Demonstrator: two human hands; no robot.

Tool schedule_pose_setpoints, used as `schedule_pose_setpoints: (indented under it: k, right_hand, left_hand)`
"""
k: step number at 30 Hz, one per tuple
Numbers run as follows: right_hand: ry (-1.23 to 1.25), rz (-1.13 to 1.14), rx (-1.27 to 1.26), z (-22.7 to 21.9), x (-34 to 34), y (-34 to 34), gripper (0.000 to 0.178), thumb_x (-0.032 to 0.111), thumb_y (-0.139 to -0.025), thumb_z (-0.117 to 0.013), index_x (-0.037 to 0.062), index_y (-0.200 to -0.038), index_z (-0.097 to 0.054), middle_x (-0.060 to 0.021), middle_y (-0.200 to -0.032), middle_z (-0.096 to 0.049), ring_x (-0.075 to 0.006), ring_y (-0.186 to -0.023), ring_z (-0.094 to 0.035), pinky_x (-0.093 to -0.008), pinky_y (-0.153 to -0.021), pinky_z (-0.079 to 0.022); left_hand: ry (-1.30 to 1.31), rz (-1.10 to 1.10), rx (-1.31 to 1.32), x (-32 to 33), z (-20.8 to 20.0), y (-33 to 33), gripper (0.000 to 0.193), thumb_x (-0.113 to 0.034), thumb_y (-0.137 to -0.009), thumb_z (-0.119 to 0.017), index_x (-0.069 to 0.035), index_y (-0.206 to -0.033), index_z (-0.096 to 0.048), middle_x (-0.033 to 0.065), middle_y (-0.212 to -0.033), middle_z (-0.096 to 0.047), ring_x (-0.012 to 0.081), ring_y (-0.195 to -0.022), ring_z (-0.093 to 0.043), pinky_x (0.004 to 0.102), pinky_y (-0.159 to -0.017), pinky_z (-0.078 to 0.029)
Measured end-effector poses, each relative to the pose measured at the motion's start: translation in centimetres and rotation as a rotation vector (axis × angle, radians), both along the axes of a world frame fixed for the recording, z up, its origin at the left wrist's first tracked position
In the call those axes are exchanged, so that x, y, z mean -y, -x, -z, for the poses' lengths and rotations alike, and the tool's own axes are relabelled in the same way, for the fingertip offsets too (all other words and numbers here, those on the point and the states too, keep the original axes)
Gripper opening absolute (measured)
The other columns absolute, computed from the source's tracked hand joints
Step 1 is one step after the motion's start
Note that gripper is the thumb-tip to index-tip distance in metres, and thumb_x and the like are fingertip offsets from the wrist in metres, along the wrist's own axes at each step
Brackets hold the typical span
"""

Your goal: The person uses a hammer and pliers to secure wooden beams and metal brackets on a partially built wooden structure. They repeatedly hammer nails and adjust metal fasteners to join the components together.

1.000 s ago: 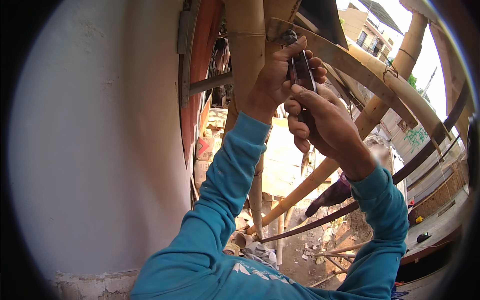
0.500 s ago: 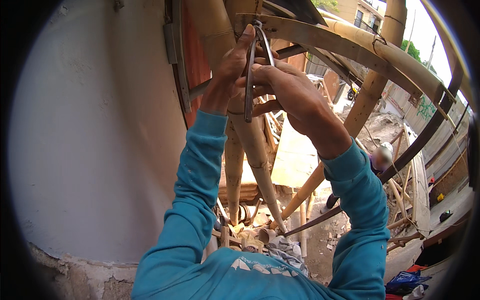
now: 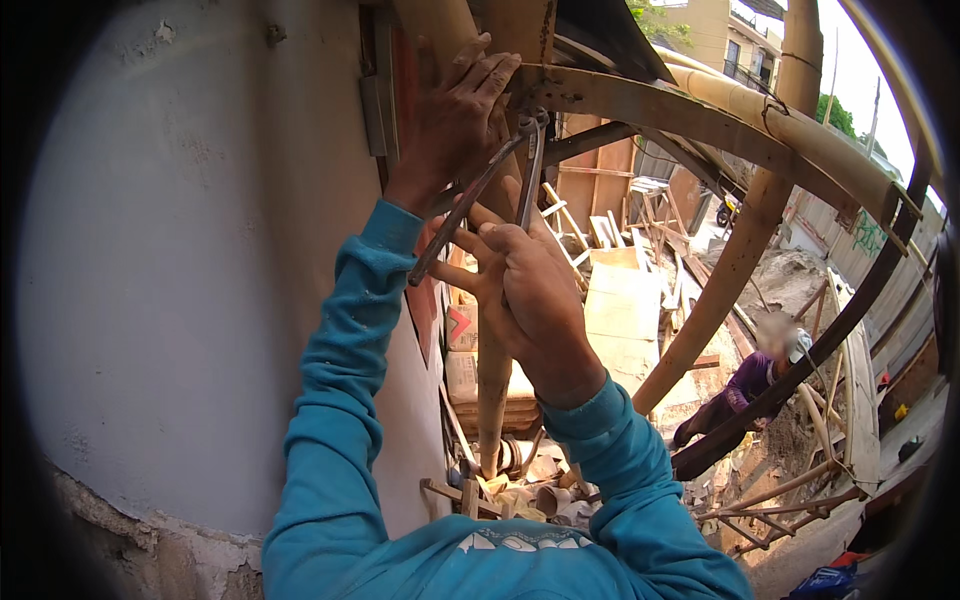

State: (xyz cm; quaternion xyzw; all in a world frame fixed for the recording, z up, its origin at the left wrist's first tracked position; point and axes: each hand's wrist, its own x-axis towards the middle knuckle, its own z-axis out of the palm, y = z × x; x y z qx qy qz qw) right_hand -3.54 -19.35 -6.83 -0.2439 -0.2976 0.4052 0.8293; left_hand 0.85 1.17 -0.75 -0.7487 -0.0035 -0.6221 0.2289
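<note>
A pair of long-handled steel pincers (image 3: pixel 531 165) points upward just below a curved wooden board (image 3: pixel 640 95), its two handles spread apart. My right hand (image 3: pixel 540 300) is closed round the pincers' right handle, and its outstretched fingers reach toward the left one. Higher up, my left hand (image 3: pixel 447 125) lies against a thick bamboo pole (image 3: pixel 437 22), fingers stretched over its surface and thumb hidden. Dark wire (image 3: pixel 548 35) shows on the upright above the board. Whether the pincers' jaws grip anything is too small to tell.
A pale plastered wall (image 3: pixel 200 280) rises close on my left. Bamboo poles and a dark curved bar (image 3: pixel 810 365) cross on the right. Below lie scrap wood, stacked bags (image 3: pixel 510 410) and rubble. A person in purple (image 3: pixel 750 380) is at lower right.
My left hand has left the pincers and moved onto the bamboo pole. My right hand and the pincers have come lower, and the handles are wider apart. The person below shows more fully.
</note>
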Motion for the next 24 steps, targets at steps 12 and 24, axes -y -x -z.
schedule_pose_setpoints:
  k: [12, 24]
  right_hand:
    - [0.286, 1.147, 1.439, 5.6, -1.3, -14.9, 0.029, 0.005, -0.104, -0.049, -0.0006, -0.132, -0.047, -0.0297, -0.094, -0.066, -0.0407, -0.083, -0.070, -0.0459, -0.068, -0.053]
    - [0.344, 1.074, 1.384, 7.7, -3.3, -20.0, 0.018, 0.005, -0.101, -0.054, 0.0018, -0.118, -0.048, -0.0260, -0.075, -0.062, -0.0475, -0.071, -0.063, -0.0500, -0.059, -0.047]
  left_hand:
    - [0.064, 0.181, -0.026, 0.4, 0.3, -0.1, 0.046, -0.007, -0.092, -0.060, -0.012, -0.137, -0.059, 0.0031, -0.134, -0.064, 0.0259, -0.140, -0.047, 0.0438, -0.115, -0.041]
    - [0.078, 0.257, -0.013, 0.3, 0.5, -1.0, 0.045, -0.004, -0.089, -0.060, -0.009, -0.133, -0.062, 0.0081, -0.131, -0.065, 0.0289, -0.137, -0.049, 0.0428, -0.111, -0.046]
